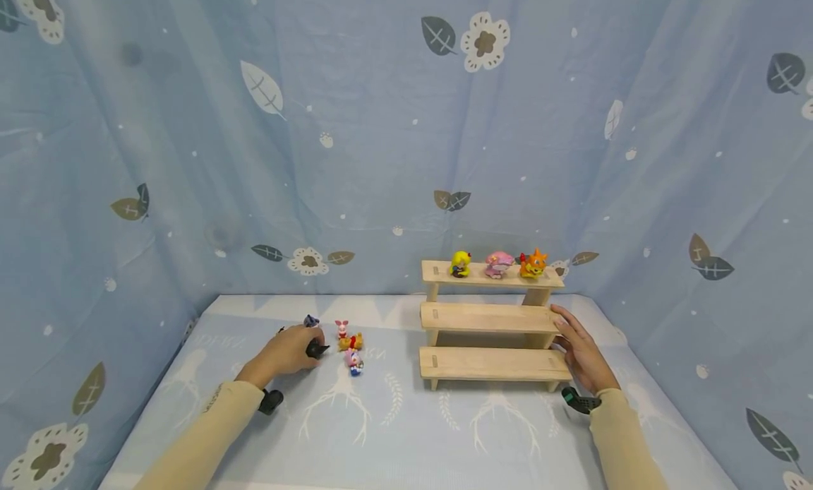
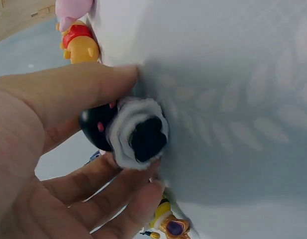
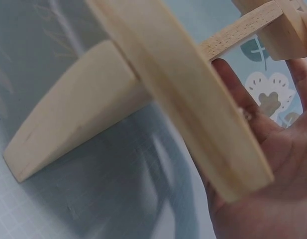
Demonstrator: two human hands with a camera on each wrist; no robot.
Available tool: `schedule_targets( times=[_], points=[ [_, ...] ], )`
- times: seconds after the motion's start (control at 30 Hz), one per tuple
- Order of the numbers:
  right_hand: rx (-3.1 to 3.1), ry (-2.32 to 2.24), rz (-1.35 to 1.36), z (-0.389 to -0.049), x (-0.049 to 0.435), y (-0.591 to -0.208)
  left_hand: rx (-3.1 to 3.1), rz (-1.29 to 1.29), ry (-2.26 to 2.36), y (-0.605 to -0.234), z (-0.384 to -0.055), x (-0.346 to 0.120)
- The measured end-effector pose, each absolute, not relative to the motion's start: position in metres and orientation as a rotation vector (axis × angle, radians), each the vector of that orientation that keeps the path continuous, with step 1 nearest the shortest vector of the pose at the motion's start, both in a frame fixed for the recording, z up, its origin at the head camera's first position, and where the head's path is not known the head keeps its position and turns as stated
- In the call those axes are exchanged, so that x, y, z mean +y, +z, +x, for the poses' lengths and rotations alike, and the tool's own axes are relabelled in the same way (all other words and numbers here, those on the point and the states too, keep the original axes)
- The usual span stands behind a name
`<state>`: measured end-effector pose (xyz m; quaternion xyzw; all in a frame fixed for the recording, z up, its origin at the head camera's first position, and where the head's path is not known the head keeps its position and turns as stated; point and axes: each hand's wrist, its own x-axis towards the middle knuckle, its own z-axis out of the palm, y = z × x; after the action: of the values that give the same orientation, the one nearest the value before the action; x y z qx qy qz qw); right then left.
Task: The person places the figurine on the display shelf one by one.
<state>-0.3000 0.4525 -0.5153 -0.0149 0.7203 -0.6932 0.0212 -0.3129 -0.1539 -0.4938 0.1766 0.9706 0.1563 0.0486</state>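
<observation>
My left hand point(image 1: 288, 350) grips a small black figurine point(image 1: 315, 349) low over the table at the left. In the left wrist view, thumb and fingers hold it around its dark body, and a white ruffled ring point(image 2: 118, 144) faces the camera. Close by are a dark blue figurine point(image 1: 311, 321), a pink piglet figurine point(image 1: 341, 327), a yellow bear figurine in a red top point(image 1: 351, 342) and a pink-and-blue figurine point(image 1: 354, 363). My right hand point(image 1: 583, 356) holds the right end of a three-tier wooden display stand point(image 1: 495, 363), its fingers at the middle board.
On the stand's top board sit a yellow-haired figurine point(image 1: 460, 264), a pink figurine point(image 1: 499, 264) and an orange figurine point(image 1: 533, 264). A patterned pale blue cloth covers the table point(image 1: 394, 447), and a blue curtain point(image 1: 381, 123) hangs behind and at both sides.
</observation>
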Motion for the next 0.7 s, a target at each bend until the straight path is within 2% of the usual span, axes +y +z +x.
schedule_targets(
  times=[0.7],
  points=[
    [2.233, -2.153, -0.084, -0.301, 0.452, -0.519, 2.871, 0.387, 0.983, -0.496, -0.323, -0.169]
  ],
)
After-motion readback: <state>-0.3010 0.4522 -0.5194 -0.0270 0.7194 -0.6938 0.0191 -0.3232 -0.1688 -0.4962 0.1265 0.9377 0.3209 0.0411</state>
